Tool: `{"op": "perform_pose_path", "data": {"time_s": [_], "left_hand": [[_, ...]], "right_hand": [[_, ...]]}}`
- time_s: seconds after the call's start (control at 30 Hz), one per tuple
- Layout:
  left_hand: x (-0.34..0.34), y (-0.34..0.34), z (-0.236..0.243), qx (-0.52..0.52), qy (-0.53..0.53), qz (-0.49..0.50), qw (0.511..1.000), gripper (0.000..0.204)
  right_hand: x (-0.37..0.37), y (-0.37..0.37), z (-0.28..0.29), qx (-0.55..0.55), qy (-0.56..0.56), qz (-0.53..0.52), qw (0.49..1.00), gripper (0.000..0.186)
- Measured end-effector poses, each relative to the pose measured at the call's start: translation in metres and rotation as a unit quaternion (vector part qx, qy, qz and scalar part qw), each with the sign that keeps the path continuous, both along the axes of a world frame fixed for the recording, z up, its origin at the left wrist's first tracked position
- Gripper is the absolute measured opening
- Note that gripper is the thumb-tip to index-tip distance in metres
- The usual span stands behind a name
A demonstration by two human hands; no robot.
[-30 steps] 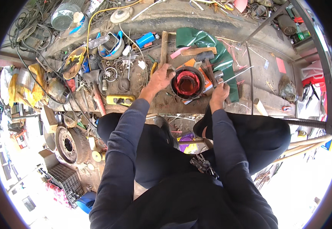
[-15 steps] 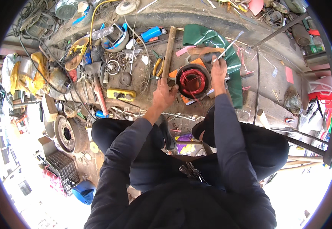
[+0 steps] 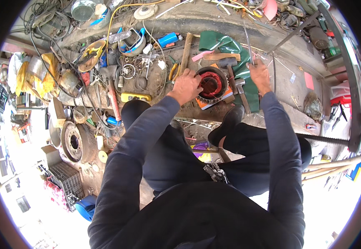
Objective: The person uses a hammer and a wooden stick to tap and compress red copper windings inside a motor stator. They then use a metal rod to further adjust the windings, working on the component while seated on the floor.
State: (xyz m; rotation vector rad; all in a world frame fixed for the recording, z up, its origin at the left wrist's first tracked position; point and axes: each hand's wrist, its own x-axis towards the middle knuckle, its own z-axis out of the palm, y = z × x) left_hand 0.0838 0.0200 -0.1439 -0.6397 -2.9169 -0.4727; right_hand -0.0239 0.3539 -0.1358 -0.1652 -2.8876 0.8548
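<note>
A round motor stator [image 3: 213, 85] with red copper windings inside a dark ring sits on a cluttered low workbench [image 3: 164, 83]. My left hand [image 3: 185, 86] rests on the stator's left rim, fingers curled against it. My right hand [image 3: 259, 74] is further right, closed around a thin metal rod [image 3: 248, 41] that points up and away over a green sheet [image 3: 226, 45]. A hammer [image 3: 237, 85] lies just right of the stator, between my two hands. My dark shoe [image 3: 226, 124] is propped below the stator.
Tools, wires and a yellow box [image 3: 134, 97] litter the bench left of the stator. A wooden handle [image 3: 185, 52] lies above my left hand. A metal wheel hub [image 3: 74, 141] and a wire crate [image 3: 68, 178] stand on the floor at left. A steel bar [image 3: 325, 139] runs at right.
My right hand has left the stator's right side and moved up and right, now gripping the thin rod. My left hand stays on the stator's left rim.
</note>
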Motion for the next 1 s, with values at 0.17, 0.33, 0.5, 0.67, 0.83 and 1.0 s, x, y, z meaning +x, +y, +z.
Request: {"op": "perform_pose_path", "data": {"time_s": [0.17,0.33,0.5,0.67,0.83,1.0], "left_hand": [[-0.013,0.008,-0.024,-0.009,-0.021,0.074,0.997,0.025],[-0.005,0.001,-0.039,0.048,-0.046,0.117,0.991,0.022],[-0.008,0.009,-0.039,0.032,-0.040,0.136,0.989,0.024],[-0.009,0.015,-0.047,0.022,-0.014,0.153,0.988,0.022],[-0.005,0.019,-0.056,0.054,0.067,0.165,0.982,0.022],[-0.007,0.020,-0.065,0.095,0.046,0.196,0.975,0.016]], "right_hand": [[0.027,0.009,0.089,-0.013,0.004,0.026,1.000,0.038],[0.101,0.004,0.169,-0.198,-0.002,0.102,0.975,0.032],[0.152,-0.013,0.181,-0.300,0.036,0.053,0.952,0.025],[0.164,-0.015,0.175,-0.342,0.046,0.035,0.938,0.025],[0.165,-0.010,0.175,-0.361,-0.007,-0.006,0.932,0.028],[0.163,-0.017,0.167,-0.392,0.082,0.021,0.916,0.023]]}}
